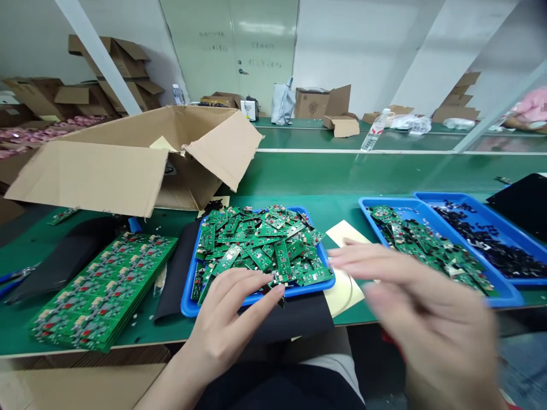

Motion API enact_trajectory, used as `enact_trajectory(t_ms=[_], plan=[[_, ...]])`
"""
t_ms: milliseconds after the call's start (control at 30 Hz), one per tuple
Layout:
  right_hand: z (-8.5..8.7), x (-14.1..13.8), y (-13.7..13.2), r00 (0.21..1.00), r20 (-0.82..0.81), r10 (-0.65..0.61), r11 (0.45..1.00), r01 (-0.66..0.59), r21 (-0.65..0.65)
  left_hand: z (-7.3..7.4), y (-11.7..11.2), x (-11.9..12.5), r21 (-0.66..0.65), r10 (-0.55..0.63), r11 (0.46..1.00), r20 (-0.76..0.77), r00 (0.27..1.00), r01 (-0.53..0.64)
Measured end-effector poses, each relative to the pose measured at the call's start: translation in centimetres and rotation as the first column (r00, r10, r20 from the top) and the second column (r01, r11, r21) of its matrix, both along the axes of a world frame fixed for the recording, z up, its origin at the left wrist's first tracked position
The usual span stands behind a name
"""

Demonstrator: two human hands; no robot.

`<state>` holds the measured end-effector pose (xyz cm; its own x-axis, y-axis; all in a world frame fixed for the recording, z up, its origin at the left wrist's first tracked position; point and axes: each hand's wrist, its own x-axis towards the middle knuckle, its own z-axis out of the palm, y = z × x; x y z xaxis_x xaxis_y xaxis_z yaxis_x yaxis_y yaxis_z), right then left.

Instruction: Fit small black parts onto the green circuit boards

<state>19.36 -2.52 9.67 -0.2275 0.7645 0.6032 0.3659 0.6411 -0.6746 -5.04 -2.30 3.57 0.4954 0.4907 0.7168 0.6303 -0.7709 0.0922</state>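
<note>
1. far left of the counter (299, 176): stacked green board panels (102, 290) lie flat beside a black mat (68, 256), with an open cardboard box (128, 165) behind them. neither hand touches any of these.
2. left hand (226, 324) rests at the near rim of the blue tray (188, 307), fingers loosely curled and touching the near edge of the heap of small green circuit boards (260, 245). it looks to pinch nothing firmly; cannot tell if a board sits under the fingertips.
3. the boards are piled loose and overlapping in that tray, centre of the counter.
4. right hand (410, 307) hovers open, fingers spread, blurred, empty as far as visible, over a tan sheet (346, 233) between the two trays.
5. judgement: picking goes best by taking one board by its edges from the top of the heap, so neighbours don't drag out over the rim.
6. right: a second blue tray (504, 296) with more boards, then a third with dark parts (491, 245).
</note>
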Motion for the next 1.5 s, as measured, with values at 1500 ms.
enact_trajectory(t_ms=[1500], plan=[[-4.5,-5.7,0.9,0.928,-0.336,0.159,0.802,-0.32,-0.505,0.1,-1.6,2.0,-0.444,0.111,0.891,0.41,0.905,0.092]])
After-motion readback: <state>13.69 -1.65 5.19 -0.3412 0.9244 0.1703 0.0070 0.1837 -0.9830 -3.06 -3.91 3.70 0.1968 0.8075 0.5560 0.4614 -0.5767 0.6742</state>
